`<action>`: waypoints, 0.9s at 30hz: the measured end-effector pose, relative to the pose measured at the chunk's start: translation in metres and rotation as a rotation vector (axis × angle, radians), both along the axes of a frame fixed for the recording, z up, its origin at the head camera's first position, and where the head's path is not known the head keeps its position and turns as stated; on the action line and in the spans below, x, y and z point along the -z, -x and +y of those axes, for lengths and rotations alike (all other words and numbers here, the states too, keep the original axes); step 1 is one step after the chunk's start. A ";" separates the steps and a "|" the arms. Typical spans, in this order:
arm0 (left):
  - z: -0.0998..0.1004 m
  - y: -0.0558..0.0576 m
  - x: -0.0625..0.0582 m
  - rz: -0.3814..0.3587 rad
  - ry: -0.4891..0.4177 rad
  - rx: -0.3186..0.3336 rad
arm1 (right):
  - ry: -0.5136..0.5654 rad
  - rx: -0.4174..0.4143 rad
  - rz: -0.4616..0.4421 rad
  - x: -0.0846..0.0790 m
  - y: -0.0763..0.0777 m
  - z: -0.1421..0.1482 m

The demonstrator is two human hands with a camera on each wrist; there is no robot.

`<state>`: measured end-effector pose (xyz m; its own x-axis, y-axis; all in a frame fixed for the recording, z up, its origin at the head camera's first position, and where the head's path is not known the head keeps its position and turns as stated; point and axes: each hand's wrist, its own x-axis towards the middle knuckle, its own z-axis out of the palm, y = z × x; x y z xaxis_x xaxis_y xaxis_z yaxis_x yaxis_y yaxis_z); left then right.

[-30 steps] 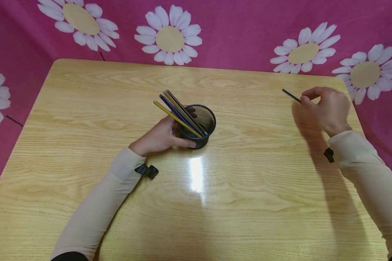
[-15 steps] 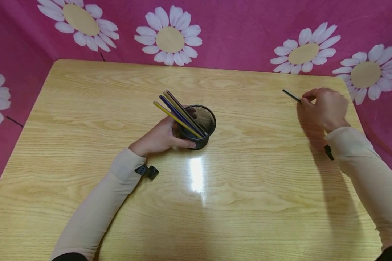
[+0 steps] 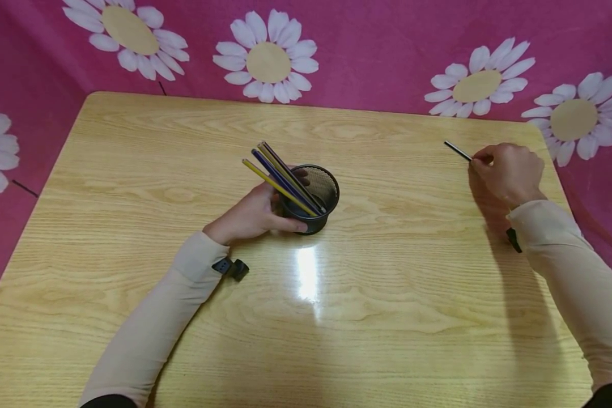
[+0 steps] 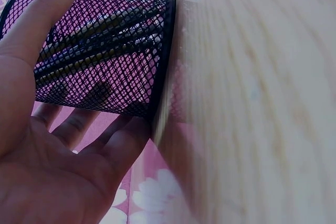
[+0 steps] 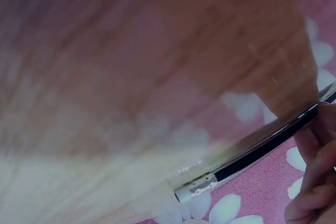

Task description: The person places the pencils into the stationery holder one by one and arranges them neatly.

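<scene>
My left hand [image 3: 252,214] grips a black mesh pencil cup [image 3: 317,225] near the middle of the table. Its thumb lies along the near side, and the other fingers reach round the far side. Several pencils [image 3: 280,178], yellow, blue and dark ones among them, lean leftward out of the cup. At the far right, my right hand [image 3: 512,174] pinches a black pencil [image 3: 457,151] between thumb and finger. In the right wrist view the pencil [image 5: 257,153] shows a silver ferrule and a white eraser end, low along the tabletop. The hand hides its other end.
The wood-grain table [image 3: 387,272] has its back edge against a pink cloth [image 3: 367,51] printed with daisies. The right hand is near the table's right edge. A bright light reflection [image 3: 307,275] lies in front of the cup.
My right hand has come down slightly with the black pencil, and its shadow now lies closer to it. My left hand and the cup stay in place.
</scene>
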<state>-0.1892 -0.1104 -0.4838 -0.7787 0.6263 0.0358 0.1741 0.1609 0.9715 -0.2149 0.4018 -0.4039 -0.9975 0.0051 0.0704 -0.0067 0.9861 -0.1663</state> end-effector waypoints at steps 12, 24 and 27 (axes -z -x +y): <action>0.003 -0.013 -0.031 0.005 0.003 -0.010 | -0.008 -0.009 0.024 0.002 -0.003 0.002; 0.007 -0.029 -0.064 -0.005 0.037 -0.021 | 0.041 -0.023 0.044 -0.010 -0.012 -0.006; 0.006 -0.028 -0.060 0.009 0.021 -0.020 | 0.051 -0.055 0.100 -0.014 -0.016 -0.016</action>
<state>-0.1614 -0.1047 -0.4236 -0.7909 0.6112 0.0302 0.1794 0.1845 0.9663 -0.1987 0.3863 -0.3903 -0.9844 -0.0429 0.1708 -0.0792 0.9740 -0.2120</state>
